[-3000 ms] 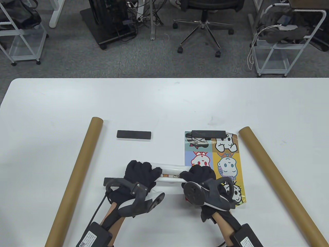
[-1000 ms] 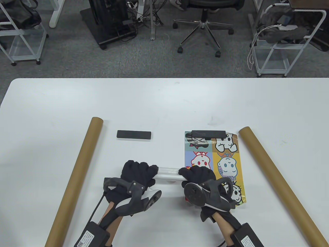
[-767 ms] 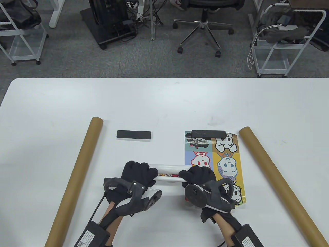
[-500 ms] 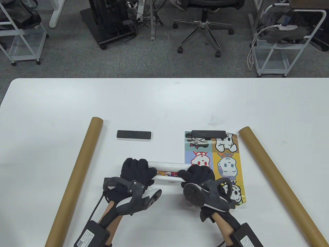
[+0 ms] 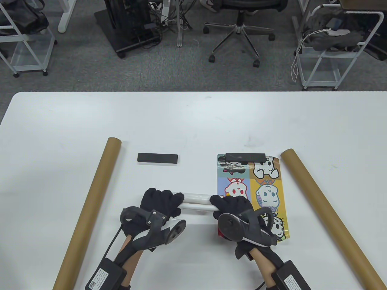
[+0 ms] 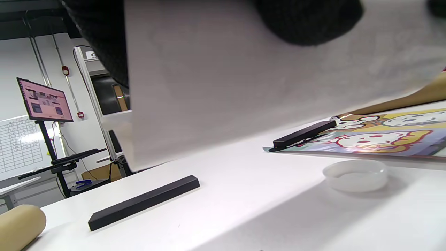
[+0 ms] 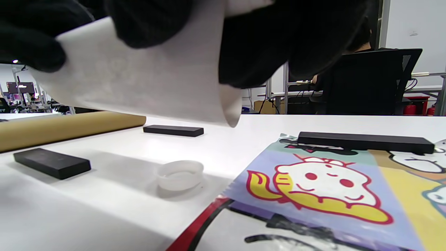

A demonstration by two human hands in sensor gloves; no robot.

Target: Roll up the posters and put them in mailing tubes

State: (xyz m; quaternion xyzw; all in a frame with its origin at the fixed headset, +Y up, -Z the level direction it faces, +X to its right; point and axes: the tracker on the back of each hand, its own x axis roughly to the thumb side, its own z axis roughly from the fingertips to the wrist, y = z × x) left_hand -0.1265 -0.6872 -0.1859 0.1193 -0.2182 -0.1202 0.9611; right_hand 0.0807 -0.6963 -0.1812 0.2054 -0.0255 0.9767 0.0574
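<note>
A white rolled poster (image 5: pixel 196 201) lies crosswise between both hands, held a little above the table. My left hand (image 5: pixel 161 201) grips its left end and my right hand (image 5: pixel 232 204) grips its right end. The roll fills the top of the left wrist view (image 6: pixel 244 87) and the right wrist view (image 7: pixel 146 83), with gloved fingers (image 7: pixel 271 45) wrapped over it. A flat cartoon poster (image 5: pixel 260 187) lies to the right, partly under my right hand, with a black bar (image 5: pixel 245 157) on its far edge. Brown mailing tubes lie at the left (image 5: pixel 90 205) and right (image 5: pixel 326 208).
A second black bar (image 5: pixel 157 158) lies loose beyond my left hand. A third black bar (image 7: pixel 52 163) and a white plastic cap (image 7: pixel 180 174) sit on the table under the roll. Chairs and carts stand on the floor beyond the far edge.
The roll has turned in my hands: the printed strip that showed between them half a second ago is rolled out of sight and only white shows. Both hands stay in place.
</note>
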